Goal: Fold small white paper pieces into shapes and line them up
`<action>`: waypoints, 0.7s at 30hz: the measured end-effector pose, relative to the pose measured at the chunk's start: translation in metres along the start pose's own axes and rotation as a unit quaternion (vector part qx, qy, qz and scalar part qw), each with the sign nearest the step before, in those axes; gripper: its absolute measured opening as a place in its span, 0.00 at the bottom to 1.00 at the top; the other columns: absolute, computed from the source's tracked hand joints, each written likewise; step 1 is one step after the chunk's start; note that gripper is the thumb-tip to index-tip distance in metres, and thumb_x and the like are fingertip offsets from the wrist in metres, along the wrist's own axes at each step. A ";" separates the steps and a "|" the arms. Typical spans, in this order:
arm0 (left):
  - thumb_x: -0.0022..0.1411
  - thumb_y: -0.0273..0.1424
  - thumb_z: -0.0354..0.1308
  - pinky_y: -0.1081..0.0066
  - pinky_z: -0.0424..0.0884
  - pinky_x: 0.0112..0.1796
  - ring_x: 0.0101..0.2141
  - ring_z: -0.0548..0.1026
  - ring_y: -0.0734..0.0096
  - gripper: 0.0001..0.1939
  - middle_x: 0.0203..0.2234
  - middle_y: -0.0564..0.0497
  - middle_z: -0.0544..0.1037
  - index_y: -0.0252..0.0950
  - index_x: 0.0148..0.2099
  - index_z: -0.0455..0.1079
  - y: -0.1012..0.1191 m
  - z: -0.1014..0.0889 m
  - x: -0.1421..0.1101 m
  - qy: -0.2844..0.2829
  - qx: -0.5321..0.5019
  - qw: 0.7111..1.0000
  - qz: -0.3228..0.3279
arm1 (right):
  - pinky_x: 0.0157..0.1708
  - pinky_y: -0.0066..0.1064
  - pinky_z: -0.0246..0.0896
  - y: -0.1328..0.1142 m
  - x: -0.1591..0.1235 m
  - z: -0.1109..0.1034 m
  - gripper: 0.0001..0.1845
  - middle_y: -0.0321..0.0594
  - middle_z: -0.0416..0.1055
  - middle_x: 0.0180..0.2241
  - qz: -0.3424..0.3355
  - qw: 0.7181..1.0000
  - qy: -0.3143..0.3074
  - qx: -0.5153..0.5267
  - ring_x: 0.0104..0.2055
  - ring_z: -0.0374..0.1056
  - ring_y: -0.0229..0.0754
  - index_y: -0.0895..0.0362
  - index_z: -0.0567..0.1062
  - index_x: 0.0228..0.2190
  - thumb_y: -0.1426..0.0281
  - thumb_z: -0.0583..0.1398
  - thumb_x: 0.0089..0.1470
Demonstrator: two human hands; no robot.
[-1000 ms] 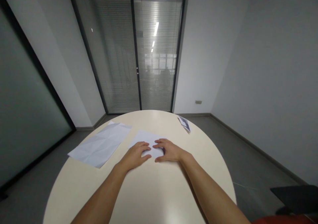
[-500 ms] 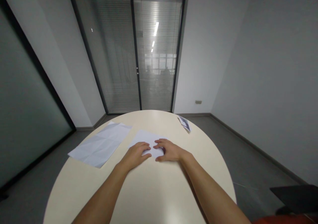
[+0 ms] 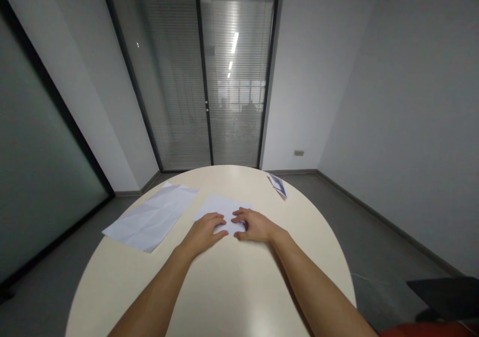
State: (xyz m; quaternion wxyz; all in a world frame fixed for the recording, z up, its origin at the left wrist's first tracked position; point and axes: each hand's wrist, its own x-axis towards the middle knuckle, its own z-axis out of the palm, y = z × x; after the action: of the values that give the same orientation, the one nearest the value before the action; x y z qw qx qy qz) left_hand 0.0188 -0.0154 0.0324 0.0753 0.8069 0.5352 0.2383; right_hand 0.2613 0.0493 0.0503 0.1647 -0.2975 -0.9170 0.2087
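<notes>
A white sheet of paper (image 3: 219,204) lies flat on the table in front of me, its near part covered by both hands. My left hand (image 3: 207,231) rests on its left side, thumb apart from the fingers. On the right side of the same sheet is my right hand (image 3: 254,225), its fingers bent and spread, the thumb near the sheet's close edge. The two hands point toward each other with a small gap between the fingertips. Neither hand grips the paper; both are open.
A larger creased white sheet (image 3: 153,217) lies on the left of the round cream table (image 3: 224,287). A folded paper piece (image 3: 277,185) with a dark print sits at the far right edge. A dark flat object (image 3: 445,297) and something red are at lower right.
</notes>
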 end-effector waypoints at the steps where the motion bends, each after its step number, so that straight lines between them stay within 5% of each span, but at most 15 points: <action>1: 0.64 0.40 0.62 0.60 0.66 0.60 0.57 0.72 0.59 0.16 0.55 0.48 0.78 0.41 0.51 0.77 0.000 0.000 0.000 -0.001 0.001 1.000 0.002 | 0.65 0.46 0.53 0.000 0.000 0.000 0.33 0.50 0.68 0.61 0.001 1.000 -0.004 0.006 0.64 0.62 0.57 0.55 0.78 0.54 0.57 0.69 0.47; 12: 0.66 0.38 0.59 0.62 0.67 0.58 0.56 0.74 0.60 0.13 0.53 0.48 0.79 0.41 0.50 0.77 0.005 -0.003 0.001 -0.008 0.006 1.000 0.000 | 0.69 0.50 0.42 0.019 -0.006 -0.011 0.38 0.45 0.61 0.66 0.051 0.987 -0.088 0.126 0.72 0.47 0.57 0.50 0.76 0.56 0.52 0.71 0.44; 21: 0.64 0.41 0.63 0.59 0.68 0.58 0.57 0.72 0.55 0.16 0.55 0.45 0.78 0.40 0.51 0.77 0.009 -0.004 0.000 -0.016 0.018 1.000 0.001 | 0.68 0.49 0.43 0.018 -0.006 -0.013 0.37 0.48 0.62 0.66 0.045 0.990 -0.076 0.110 0.70 0.51 0.58 0.51 0.78 0.54 0.46 0.69 0.45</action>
State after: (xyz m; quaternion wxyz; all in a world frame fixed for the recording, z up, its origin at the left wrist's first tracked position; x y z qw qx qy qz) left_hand 0.0242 -0.0196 0.0390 0.0691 0.8125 0.5372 0.2157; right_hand 0.2802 0.0626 0.0514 0.1164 -0.3020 -0.8838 0.3378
